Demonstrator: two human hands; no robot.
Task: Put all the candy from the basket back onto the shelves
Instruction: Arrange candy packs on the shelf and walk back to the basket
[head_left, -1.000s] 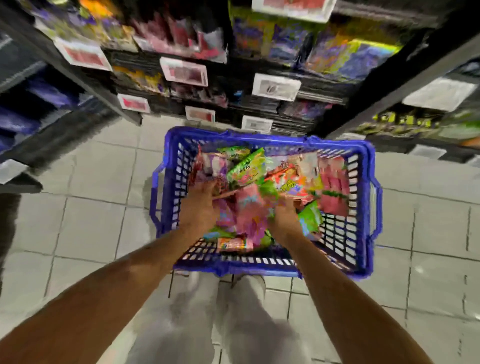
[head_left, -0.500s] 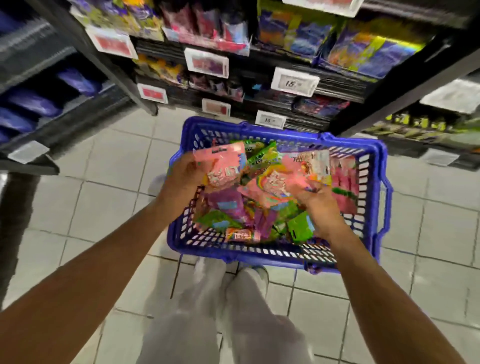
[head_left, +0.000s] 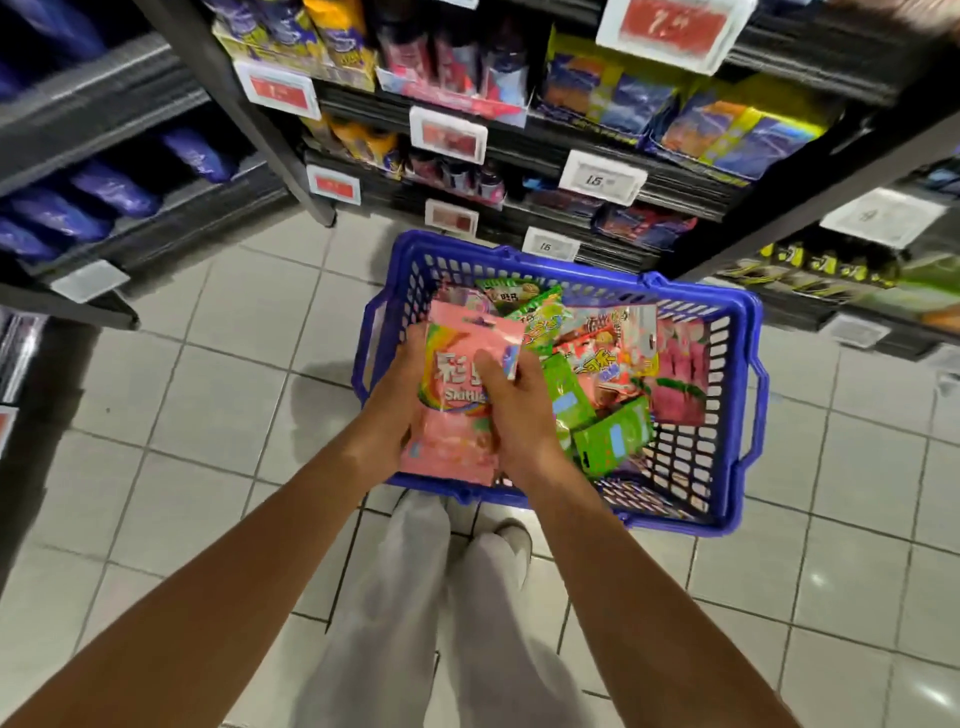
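Pink plastic fills my grip: a Skittles pouch (head_left: 457, 405), perhaps with more pink packs stacked behind it, though I can't count them. My left hand (head_left: 402, 400) cups its left edge from behind, and my right hand (head_left: 511, 410) wraps the right side with the thumb pressed across the printed front. The pouch hangs above the near-left corner of the blue basket (head_left: 737, 415), which sits on the tiled floor (head_left: 208, 374) just ahead of my feet. Inside the basket lie the remaining candy packs (head_left: 597, 374), green, red and pink, piled loosely against one another. I judge the pick finished and the carry to the shelf as the step in hand, with most of the job left. Beyond the basket rise the dark shelves (head_left: 597, 135), stocked with bags and fronted by price tags (head_left: 448, 134). Next I need to find the row that matches this pink pack, which I cannot spot among the blurred goods, and free one hand for slotting it in.
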